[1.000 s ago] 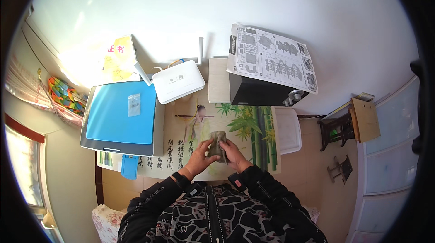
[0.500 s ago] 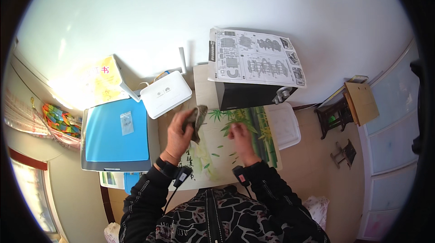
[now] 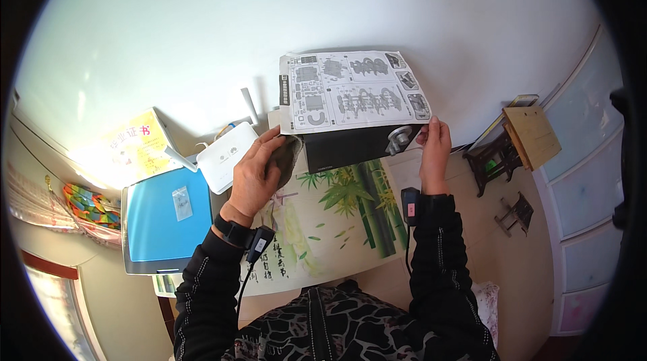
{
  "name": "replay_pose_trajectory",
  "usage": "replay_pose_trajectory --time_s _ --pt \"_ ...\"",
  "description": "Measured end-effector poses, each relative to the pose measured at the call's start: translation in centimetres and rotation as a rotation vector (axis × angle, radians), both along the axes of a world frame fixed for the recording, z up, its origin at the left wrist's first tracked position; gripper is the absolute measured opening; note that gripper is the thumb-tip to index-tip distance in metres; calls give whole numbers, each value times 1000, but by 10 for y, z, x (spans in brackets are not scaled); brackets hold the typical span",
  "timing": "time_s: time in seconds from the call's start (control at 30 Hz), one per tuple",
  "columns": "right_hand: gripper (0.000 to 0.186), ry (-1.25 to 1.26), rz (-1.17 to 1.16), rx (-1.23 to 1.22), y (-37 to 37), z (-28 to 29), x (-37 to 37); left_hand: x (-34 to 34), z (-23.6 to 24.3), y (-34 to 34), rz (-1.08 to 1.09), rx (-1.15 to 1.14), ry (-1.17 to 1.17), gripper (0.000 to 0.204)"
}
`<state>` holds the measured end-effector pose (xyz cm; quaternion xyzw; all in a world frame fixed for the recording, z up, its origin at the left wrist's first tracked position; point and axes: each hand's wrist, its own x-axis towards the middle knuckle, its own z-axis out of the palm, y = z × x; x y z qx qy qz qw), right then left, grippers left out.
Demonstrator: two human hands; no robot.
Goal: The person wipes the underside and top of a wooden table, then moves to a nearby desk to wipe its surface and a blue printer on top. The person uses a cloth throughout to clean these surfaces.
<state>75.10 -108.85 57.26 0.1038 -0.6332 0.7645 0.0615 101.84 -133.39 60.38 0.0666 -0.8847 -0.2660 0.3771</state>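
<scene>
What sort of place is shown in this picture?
Probably a room in a home: a pink curtain hangs at the left, and a white router stands near a table with a bamboo print.

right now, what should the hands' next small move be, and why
Probably lift the white printed paper sheet off the black rectangular box: the sheet covers the top, the right hand is at its front right corner, and the left hand, holding a crumpled grey-green cloth, is near its front left corner.
</scene>
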Motion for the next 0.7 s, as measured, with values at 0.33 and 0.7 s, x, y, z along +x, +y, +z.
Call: replay_pose_trajectory --time_s 0.33,0.7 --pt "31 -23 2 78 -5 7 -26 8 -10 15 -145 -25 -59 47" --pt "24 43 37 -71 -2 12 -20 4 -2 1 -31 161 117 48"
